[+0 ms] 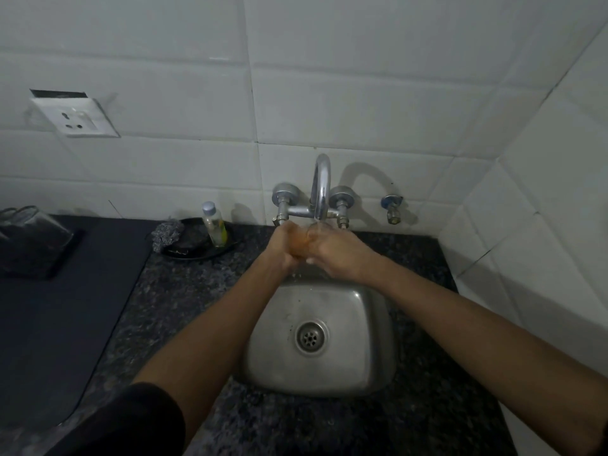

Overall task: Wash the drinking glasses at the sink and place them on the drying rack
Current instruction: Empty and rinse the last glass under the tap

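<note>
Setting: a dim kitchen corner faced in large white wall tiles (329,103), with a dark speckled granite counter (184,297) below.

Item 1: a small square stainless-steel sink (358,366) set into the counter, its round drain strainer (311,336) at centre.

Item 2: a chrome wall-mounted mixer tap with a curved spout (320,189); we see the spout end directly above the hands. A separate small wall valve (392,209) sits to its right.

Item 3: a clear drinking glass (309,236), held beneath the spout over the back edge of the sink. We make out only its transparent rim and wall between the two hands.

Item 4: left hand (283,248), fingers curled in against the glass from the left side, gripping it.

Item 5: right hand (335,255), fingers wrapped round the glass from the right; both hands meet at it.

Item 6: a dark shallow dish (197,251) left of the tap, holding a grey steel-wool scrubber (166,236) and a small clear bottle of yellowish liquid with a pale cap (214,225).

Item 7: a dark mat (59,324) over the left counter, with a black wire rack (29,238) at its far end.

Item 8: a white wall socket (77,118), upper left.
</note>
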Action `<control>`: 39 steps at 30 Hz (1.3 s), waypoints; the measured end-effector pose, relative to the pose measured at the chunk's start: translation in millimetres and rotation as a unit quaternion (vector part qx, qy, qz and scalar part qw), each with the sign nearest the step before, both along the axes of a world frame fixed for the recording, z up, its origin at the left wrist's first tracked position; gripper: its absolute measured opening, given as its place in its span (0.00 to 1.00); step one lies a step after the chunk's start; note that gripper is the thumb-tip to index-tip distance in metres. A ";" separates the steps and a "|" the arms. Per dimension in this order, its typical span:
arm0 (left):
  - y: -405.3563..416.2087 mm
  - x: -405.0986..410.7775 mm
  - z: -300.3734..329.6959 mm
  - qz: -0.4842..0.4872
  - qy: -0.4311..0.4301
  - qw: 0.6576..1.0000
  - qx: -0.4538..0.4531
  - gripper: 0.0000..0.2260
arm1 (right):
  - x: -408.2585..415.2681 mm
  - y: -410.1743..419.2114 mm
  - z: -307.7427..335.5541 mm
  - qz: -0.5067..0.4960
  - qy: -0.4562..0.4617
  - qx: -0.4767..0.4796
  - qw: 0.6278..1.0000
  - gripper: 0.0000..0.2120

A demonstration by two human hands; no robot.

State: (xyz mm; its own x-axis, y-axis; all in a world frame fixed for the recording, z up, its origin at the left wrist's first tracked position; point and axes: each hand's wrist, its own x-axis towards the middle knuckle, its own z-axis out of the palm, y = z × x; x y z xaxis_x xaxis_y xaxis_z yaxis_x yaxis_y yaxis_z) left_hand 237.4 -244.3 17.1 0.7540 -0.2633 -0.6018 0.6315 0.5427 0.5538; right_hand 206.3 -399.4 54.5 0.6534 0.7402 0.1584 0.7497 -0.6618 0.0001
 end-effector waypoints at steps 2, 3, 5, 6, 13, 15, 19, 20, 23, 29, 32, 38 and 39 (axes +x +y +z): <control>-4.5 1.3 -3.8 0.049 -0.017 0.998 -0.018 0.25 | -5.4 6.8 -2.7 -0.077 0.109 0.116 0.984 0.13; -6.1 -0.1 -3.6 0.056 -0.025 0.998 -0.019 0.25 | -4.0 10.4 -3.6 -0.098 0.148 0.148 0.973 0.15; -5.7 -1.6 -3.0 0.031 -0.025 0.999 -0.023 0.26 | -4.8 10.9 0.9 -0.102 0.120 0.087 0.984 0.18; -4.1 -1.6 -2.5 0.001 -0.012 1.000 -0.002 0.25 | -5.7 10.4 5.5 -0.083 0.064 0.015 0.994 0.17; -3.8 -3.6 -2.1 0.053 -0.036 0.998 -0.012 0.24 | -7.2 15.4 6.4 -0.112 0.234 0.196 0.946 0.09; -3.3 -2.8 -3.7 0.021 -0.029 0.999 -0.013 0.24 | -2.2 15.4 4.1 -0.135 0.157 0.125 0.970 0.14; 0.7 0.1 -0.2 -0.025 -0.030 0.999 0.022 0.20 | 2.6 -0.2 4.8 -0.069 0.012 -0.066 0.995 0.18; -0.4 0.1 0.3 -0.004 -0.028 0.999 0.019 0.20 | -2.0 0.9 5.5 -0.085 0.065 -0.032 0.994 0.17; -4.5 -3.1 -5.9 0.039 -0.031 0.999 -0.001 0.21 | -10.1 13.1 10.4 -0.162 0.295 0.191 0.922 0.12; -3.8 -3.7 4.1 -0.022 -0.020 0.999 -0.017 0.22 | -6.9 5.6 9.4 -0.084 0.046 -0.069 0.993 0.14; -5.8 -3.8 1.5 0.018 -0.019 1.000 0.005 0.23 | -14.1 5.0 -0.1 -0.103 0.168 0.060 0.979 0.14; -3.8 -6.9 -3.3 0.014 -0.024 1.000 -0.002 0.24 | -8.1 13.1 -1.8 -0.103 0.147 0.022 0.983 0.14; -1.3 -6.6 -2.4 -0.003 -0.015 1.000 0.010 0.23 | -5.1 7.4 -3.1 -0.089 0.094 -0.037 0.991 0.14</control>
